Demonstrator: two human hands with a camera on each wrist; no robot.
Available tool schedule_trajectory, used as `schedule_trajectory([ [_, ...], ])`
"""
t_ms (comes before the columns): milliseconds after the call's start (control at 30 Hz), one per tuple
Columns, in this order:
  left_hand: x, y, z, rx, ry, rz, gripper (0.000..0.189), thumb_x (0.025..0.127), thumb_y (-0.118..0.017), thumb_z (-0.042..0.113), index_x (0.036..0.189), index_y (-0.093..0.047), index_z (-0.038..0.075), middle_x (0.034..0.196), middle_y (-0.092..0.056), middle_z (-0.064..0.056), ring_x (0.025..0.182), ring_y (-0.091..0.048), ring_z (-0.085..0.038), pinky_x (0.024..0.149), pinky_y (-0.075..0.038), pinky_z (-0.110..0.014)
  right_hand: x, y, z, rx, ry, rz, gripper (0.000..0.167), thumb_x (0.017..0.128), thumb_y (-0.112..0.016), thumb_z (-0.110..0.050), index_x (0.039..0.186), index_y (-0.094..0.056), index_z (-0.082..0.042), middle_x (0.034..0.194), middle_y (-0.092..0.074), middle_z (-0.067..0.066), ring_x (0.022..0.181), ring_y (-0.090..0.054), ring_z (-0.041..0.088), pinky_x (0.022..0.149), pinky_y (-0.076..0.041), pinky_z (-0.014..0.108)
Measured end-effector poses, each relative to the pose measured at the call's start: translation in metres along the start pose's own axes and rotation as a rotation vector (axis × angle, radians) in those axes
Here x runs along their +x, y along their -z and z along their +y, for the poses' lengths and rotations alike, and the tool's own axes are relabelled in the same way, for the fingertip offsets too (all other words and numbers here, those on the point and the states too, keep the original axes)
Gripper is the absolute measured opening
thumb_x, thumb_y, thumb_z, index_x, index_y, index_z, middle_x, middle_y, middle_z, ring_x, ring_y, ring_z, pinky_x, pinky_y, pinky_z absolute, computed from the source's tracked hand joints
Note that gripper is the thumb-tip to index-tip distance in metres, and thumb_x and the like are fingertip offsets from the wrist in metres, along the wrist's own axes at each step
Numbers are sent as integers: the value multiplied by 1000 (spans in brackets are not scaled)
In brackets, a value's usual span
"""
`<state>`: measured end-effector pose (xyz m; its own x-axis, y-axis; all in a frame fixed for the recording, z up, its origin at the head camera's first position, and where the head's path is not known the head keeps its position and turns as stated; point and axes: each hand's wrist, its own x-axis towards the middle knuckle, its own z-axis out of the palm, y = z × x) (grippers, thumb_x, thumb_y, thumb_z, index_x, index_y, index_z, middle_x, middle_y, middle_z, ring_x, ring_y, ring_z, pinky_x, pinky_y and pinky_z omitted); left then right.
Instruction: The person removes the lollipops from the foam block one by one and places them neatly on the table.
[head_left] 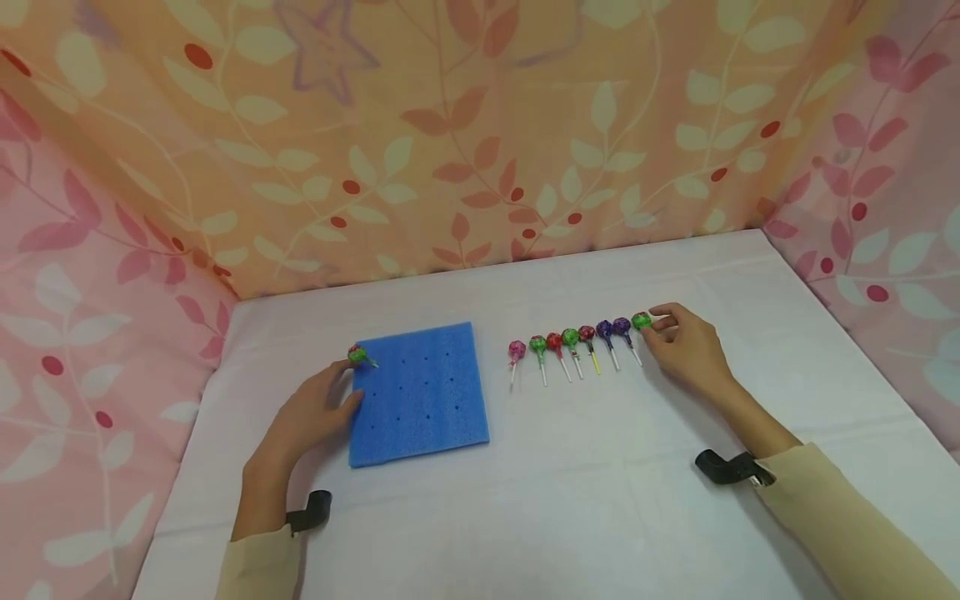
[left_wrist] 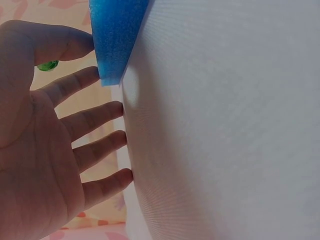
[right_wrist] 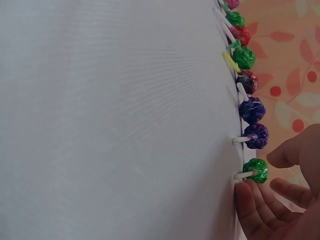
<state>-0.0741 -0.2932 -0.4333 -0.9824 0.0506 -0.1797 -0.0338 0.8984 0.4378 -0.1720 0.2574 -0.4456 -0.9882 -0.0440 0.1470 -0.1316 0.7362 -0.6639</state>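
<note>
My left hand (head_left: pixel 311 412) rests at the left side of a blue foam board (head_left: pixel 420 433) dotted with small holes. In the left wrist view, its thumb and index fingertip touch the board's edge, and the fingers are spread and fairly straight. A green-and-red lollipop (head_left: pixel 357 354) stands tilted at the board's far left corner. My right hand (head_left: pixel 690 350) is around a green lollipop (right_wrist: pixel 257 171) at the right end of a row. Its thumb and index finger are parted beside the candy, with a gap showing in the right wrist view.
Left of that green lollipop lie several wrapped ones, among them a purple lollipop (head_left: pixel 622 326), a red lollipop (head_left: pixel 554 342) and a pink lollipop (head_left: pixel 517 349), sticks toward me. All are on a white-covered table (head_left: pixel 525 517), with a patterned curtain (head_left: pixel 480 125) behind.
</note>
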Motion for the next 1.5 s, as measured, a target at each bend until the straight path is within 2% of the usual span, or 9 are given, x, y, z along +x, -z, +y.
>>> schedule_trajectory([
  [167,0,-1,-2,-2,-2,-2,67,106,-59,37,162,-37,9,165,-43,-27,154,-38,-52,123,-33,-73,-4,4,-9,35,-6,32,41,101,-67,-23,134,-64,1,115,-75,28,100,-77,45,75,-52,23],
  [400,0,-2,-3,-8,-8,8,66,106,-59,38,161,-38,9,165,-43,-27,154,-37,-53,122,-33,-73,-9,-3,-30,87,57,64,39,101,-68,-18,133,-65,4,119,-73,27,104,-74,41,76,-40,-3],
  [567,1,-4,-3,-6,-15,12,65,106,-59,37,161,-39,10,165,-44,-26,153,-38,-52,122,-34,-73,-13,-9,-45,86,92,66,36,100,-69,-15,131,-65,4,115,-73,26,102,-75,40,76,-39,-4],
  [733,2,-3,-1,-4,-21,16,65,105,-60,37,161,-39,9,164,-45,-27,153,-39,-52,122,-34,-73,-17,-15,-55,132,114,60,34,100,-69,-13,129,-66,4,116,-73,25,101,-75,39,76,-43,-4],
  [1033,0,3,-3,-4,-30,14,65,106,-59,37,161,-39,8,164,-44,-27,153,-38,-52,122,-33,-73,-24,-32,-77,181,125,-34,31,103,-67,-16,130,-67,0,119,-74,17,107,-73,30,81,-50,3],
  [1167,-1,6,-3,0,-30,10,66,106,-59,37,161,-38,7,163,-45,-27,152,-39,-53,122,-34,-74,-25,-42,-86,200,142,-75,31,104,-67,-17,130,-68,-2,122,-75,14,110,-73,28,87,-62,22],
  [1300,-1,4,-2,3,-34,16,66,106,-59,37,161,-39,6,163,-45,-28,152,-39,-53,122,-34,-73,-26,-50,-97,221,170,-92,29,104,-67,-17,129,-69,-2,121,-75,12,109,-73,26,90,-65,38],
  [1500,-3,-1,-3,3,-26,13,66,105,-59,35,161,-39,7,164,-44,-28,153,-38,-53,122,-33,-73,-29,-62,-111,255,244,-135,28,103,-68,-16,127,-70,-1,119,-75,12,107,-72,25,89,-67,38],
])
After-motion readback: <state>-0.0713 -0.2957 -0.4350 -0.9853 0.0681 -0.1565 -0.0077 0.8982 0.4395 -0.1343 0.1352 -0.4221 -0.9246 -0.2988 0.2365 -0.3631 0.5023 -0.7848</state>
